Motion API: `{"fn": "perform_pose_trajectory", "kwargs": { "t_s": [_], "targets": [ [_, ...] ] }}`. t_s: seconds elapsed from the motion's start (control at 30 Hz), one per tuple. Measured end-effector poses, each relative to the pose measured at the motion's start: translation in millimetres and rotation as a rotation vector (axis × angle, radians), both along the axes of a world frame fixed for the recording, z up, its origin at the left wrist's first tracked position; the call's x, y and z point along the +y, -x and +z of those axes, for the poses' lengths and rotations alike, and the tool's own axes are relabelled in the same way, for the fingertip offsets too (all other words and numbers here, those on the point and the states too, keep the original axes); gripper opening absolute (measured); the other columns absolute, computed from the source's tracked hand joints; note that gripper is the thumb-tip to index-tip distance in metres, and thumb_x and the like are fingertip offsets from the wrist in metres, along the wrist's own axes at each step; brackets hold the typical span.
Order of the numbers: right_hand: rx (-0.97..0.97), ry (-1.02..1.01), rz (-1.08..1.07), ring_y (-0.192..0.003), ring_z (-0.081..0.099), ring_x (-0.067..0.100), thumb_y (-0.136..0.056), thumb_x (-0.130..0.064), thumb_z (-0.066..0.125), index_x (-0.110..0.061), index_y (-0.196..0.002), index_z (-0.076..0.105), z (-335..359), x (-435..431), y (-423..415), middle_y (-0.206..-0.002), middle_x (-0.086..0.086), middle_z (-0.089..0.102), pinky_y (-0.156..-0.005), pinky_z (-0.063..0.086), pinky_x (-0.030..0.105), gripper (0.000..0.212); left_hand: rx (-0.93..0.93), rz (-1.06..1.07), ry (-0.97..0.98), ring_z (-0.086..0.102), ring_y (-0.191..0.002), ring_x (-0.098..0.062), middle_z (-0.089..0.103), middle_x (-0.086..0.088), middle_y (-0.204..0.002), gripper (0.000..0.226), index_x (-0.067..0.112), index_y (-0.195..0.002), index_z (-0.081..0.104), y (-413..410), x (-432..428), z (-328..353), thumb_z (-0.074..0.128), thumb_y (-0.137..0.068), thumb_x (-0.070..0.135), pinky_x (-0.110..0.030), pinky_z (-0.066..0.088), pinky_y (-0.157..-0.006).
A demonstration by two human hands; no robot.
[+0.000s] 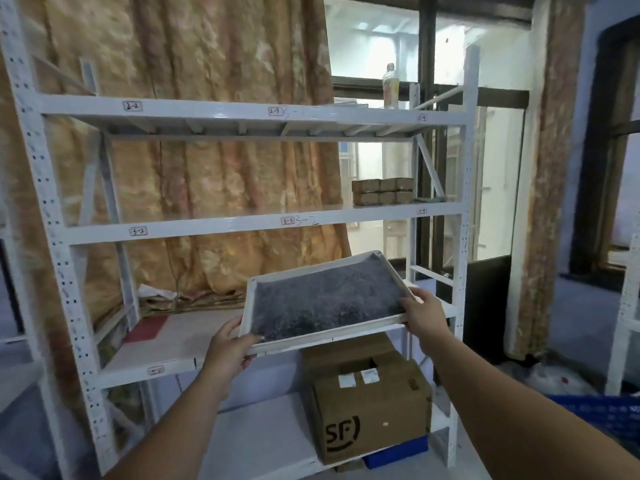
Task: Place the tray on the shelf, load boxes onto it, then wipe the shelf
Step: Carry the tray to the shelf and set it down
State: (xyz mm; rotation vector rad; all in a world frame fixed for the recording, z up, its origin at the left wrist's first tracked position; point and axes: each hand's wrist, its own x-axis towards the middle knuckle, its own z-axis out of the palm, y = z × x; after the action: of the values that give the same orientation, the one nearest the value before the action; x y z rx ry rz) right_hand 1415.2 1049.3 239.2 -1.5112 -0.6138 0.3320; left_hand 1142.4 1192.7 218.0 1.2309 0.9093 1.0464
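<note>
Pinching near corners, left hand (pixel 227 351) and right hand (pixel 424 315) held the shallow white-rimmed, dark-floored tray (pixel 329 336), seemingly stiff and light.

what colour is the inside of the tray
Dark speckled grey, inside a white rim: the tray, seen clearly in the head view.

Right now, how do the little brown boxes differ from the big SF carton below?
The small boxes are several, stacked two high on the second shelf down; the SF carton is a single box on the lowest shelf. The small boxes look plain; the SF carton bears a logo and white labels. The SF carton looks far bigger than each small box. Both are brown and sit toward the right end.
</note>
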Motion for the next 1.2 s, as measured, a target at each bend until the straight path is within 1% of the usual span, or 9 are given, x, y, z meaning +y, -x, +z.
{"fn": "perform_pose_trajectory", "kwargs": {
  "t_s": [0.1, 0.27, 0.4, 0.5, 0.67, 0.8, 1.0, 1.1, 1.2],
  "targets": [
    [0.004, 0.012, -0.019, -0.082, 0.055, 0.022, -0.094, -0.012, 0.047, -0.011, -0.128, 0.052, -2.5, 43.5, -19.2, -0.112, 0.016, 0.06, -0.056, 0.043, 0.023, 0.035, 0.007, -0.004, 0.007, 0.054, -0.071, -0.02, 0.059, -0.002, -0.086, 0.047, 0.015, -0.13, 0.051, -19.6, 42.5, -4.1, 0.062, -0.086, 0.004, -0.03, 0.04, -0.06],
    [0.015, 0.008, -0.036, -0.093, 0.056, 0.024, -0.095, -0.013, 0.045, -0.011, -0.132, 0.05, -3.6, 105.8, -51.8, -0.119, 0.015, 0.06, -0.064, 0.046, 0.026, 0.037, -0.002, -0.023, 0.027, 0.053, -0.074, -0.021, 0.056, -0.002, -0.095, 0.052, 0.018, -0.134, 0.048, -57.4, 114.4, 6.4, 0.062, -0.085, 0.005, -0.034, 0.041, -0.065],
    [-0.006, -0.016, -0.052, -0.077, 0.056, 0.021, -0.091, -0.013, 0.045, -0.009, -0.127, 0.054, 9.5, 144.6, -86.7, -0.101, 0.012, 0.06, -0.057, 0.045, 0.029, 0.038, 0.036, -0.058, -0.047, 0.054, -0.077, -0.021, 0.056, -0.005, -0.104, 0.049, 0.017, -0.132, 0.05, -88.6, 158.0, 26.0, 0.062, -0.085, 0.007, -0.033, 0.042, -0.063],
    [-0.045, -0.018, -0.108, -0.083, 0.06, 0.027, -0.089, -0.013, 0.046, -0.012, -0.119, 0.061, 24.4, 177.3, -113.3, -0.097, 0.011, 0.064, -0.067, 0.051, 0.037, 0.033, 0.034, -0.019, -0.118, 0.057, -0.077, -0.026, 0.057, -0.007, -0.103, 0.052, 0.017, -0.134, 0.046, -114.1, 184.1, 49.9, 0.061, -0.085, 0.006, -0.034, 0.046, -0.063],
    [-0.108, -0.048, -0.126, -0.092, 0.061, 0.028, -0.086, -0.013, 0.047, -0.013, -0.118, 0.065, 55.0, 235.7, -160.6, -0.098, 0.007, 0.066, -0.086, 0.054, 0.045, 0.036, 0.072, 0.062, -0.262, 0.053, -0.064, -0.02, 0.059, -0.009, -0.092, 0.055, 0.019, -0.133, 0.048, -156.5, 222.5, 90.4, 0.064, -0.082, 0.009, -0.027, 0.041, -0.052],
    [-0.208, -0.083, -0.13, -0.083, 0.065, 0.031, -0.083, -0.012, 0.047, -0.009, -0.104, 0.07, 82.9, 279.4, -201.0, -0.086, 0.009, 0.069, -0.078, 0.056, 0.044, 0.031, 0.081, 0.09, -0.343, 0.056, -0.074, -0.022, 0.059, -0.004, -0.092, 0.055, 0.025, -0.131, 0.05, -191.7, 251.1, 122.8, 0.065, -0.081, 0.01, -0.033, 0.044, -0.065],
    [-0.33, -0.114, -0.073, -0.084, 0.063, 0.029, -0.087, -0.012, 0.046, -0.008, -0.108, 0.068, 127.9, 344.6, -266.2, -0.089, 0.008, 0.066, -0.076, 0.055, 0.04, 0.031, 0.161, 0.213, -0.455, 0.047, -0.06, -0.019, 0.056, -0.003, -0.079, 0.037, 0.01, -0.125, 0.059, -251.3, 297.4, 160.1, 0.055, -0.088, 0.007, -0.027, 0.036, -0.053],
    [-0.391, -0.135, -0.049, -0.086, 0.063, 0.028, -0.086, -0.009, 0.046, -0.005, -0.1, 0.07, 142.6, 372.6, -293.7, -0.091, 0.01, 0.068, -0.078, 0.053, 0.04, 0.028, 0.204, 0.276, -0.517, 0.051, -0.063, -0.017, 0.058, 0.003, -0.075, 0.032, 0.008, -0.116, 0.064, -276.5, 320.0, 172.4, 0.057, -0.085, 0.009, -0.028, 0.041, -0.061],
    [-0.425, -0.125, -0.035, -0.073, 0.06, 0.028, -0.082, -0.004, 0.046, 0.003, -0.085, 0.07, 152.4, 396.6, -314.2, -0.081, 0.017, 0.068, -0.063, 0.048, 0.034, 0.025, 0.204, 0.292, -0.535, 0.05, -0.063, -0.017, 0.057, 0.002, -0.073, 0.029, 0.013, -0.112, 0.066, -294.3, 341.7, 182.9, 0.058, -0.084, 0.007, -0.031, 0.04, -0.067]
  ]
}}
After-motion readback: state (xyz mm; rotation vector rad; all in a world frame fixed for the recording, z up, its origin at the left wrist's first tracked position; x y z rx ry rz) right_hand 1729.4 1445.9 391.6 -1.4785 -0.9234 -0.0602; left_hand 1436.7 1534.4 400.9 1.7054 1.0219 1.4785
